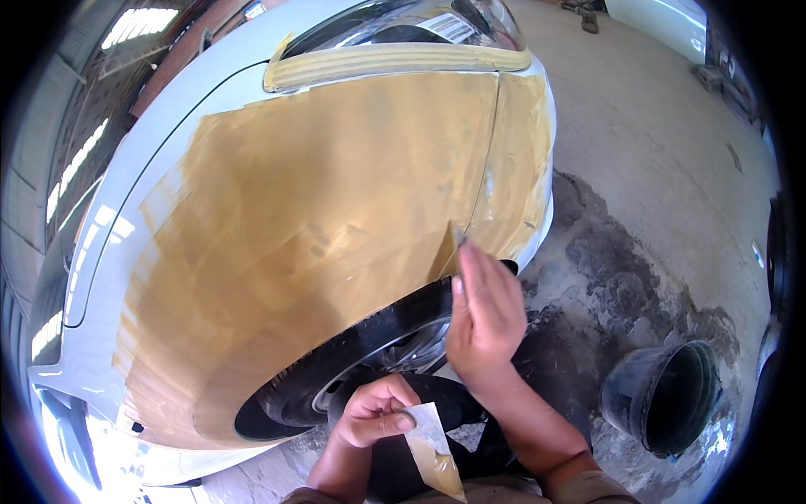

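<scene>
The right hand (483,315) is raised against the white car's front wing (319,218), which is spread wide with a yellow-brown coat of body filler, and its grip is pressed together on a thin flat metal spreader blade (460,239), of which only the tip shows above the fingertips; that tip touches the filler just left of the seam between wing and bumper, directly above the black tyre (361,353) in the wheel arch. The blade looks light and thin, probably with some spring in it, so it is best held as here, fingers laid flat along its back close to the working edge, where pressure can be spread evenly. The left hand (374,413) sits lower and nearer, in front of the tyre, thumb and forefinger pinching the upper corner of a small pale flat board smeared with yellow-brown filler (437,449). The board seems light and fairly stiff, but the paste on its lower part is likely soft and sticky, so the clean upper corner is the sensible place to hold it, and it should stay level enough that the load does not slide. The filler on the panel looks smooth and still glossy in places; whether it is wet or set cannot be told. A strip of cream masking tape (395,63) covers the edge under the headlamp at the far side. To the right, a black plastic bucket (663,395) stands on the stained concrete floor (638,168), well apart from both hands.
</scene>
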### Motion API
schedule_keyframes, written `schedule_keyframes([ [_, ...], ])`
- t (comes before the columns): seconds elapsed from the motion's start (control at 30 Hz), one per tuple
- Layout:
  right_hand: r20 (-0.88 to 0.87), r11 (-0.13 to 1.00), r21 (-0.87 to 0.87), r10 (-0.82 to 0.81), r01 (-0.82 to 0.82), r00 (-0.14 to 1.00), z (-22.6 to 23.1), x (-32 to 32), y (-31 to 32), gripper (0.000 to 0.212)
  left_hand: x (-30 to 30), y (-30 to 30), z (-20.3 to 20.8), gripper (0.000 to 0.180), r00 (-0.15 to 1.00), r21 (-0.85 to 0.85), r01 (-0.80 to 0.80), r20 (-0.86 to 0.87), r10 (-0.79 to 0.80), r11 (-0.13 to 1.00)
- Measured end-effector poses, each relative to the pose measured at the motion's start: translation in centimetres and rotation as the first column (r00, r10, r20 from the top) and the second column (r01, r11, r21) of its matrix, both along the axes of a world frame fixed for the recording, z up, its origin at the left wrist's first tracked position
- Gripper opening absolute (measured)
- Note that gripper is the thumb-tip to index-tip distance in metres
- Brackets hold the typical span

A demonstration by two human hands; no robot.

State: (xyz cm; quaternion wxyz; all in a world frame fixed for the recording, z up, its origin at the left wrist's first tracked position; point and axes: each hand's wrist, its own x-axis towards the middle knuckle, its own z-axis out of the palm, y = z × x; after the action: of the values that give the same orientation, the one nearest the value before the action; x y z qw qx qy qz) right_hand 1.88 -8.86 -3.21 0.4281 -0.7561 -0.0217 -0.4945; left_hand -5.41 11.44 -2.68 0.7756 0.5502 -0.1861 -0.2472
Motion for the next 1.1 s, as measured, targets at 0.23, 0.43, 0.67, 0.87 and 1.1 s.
schedule_keyframes([
  [0.23,0.063,0.998,0.061,0.025,-0.029,0.998,-0.3,-0.3,-0.9,0.037,0.2,-0.3,0.0,0.018,0.996,-0.052,0.059,0.068,-0.055,0.997],
  [0.43,0.07,0.979,-0.064,0.197,-0.193,0.978,-0.1,-0.8,-0.7,0.035,0.3,-0.4,0.3,0.014,0.998,-0.016,0.053,0.044,-0.053,0.998],
  [0.67,0.051,0.606,0.778,0.205,-0.168,0.977,-2.9,-4.6,-5.3,0.032,0.3,-0.6,1.6,0.016,0.997,-0.084,-0.076,0.022,0.078,0.994],
  [0.87,0.225,-0.084,0.974,0.456,-0.209,0.861,-7.0,-7.0,-12.9,0.039,-2.3,0.3,6.3,0.018,0.797,-0.22,-0.491,0.278,0.537,0.843],
  [1.1,0.335,-0.298,0.941,0.737,-0.162,0.588,-5.4,-6.4,-10.9,0.037,-6.3,10.3,14.4,0.018,0.199,-0.489,-0.777,0.408,0.891,0.397],
])
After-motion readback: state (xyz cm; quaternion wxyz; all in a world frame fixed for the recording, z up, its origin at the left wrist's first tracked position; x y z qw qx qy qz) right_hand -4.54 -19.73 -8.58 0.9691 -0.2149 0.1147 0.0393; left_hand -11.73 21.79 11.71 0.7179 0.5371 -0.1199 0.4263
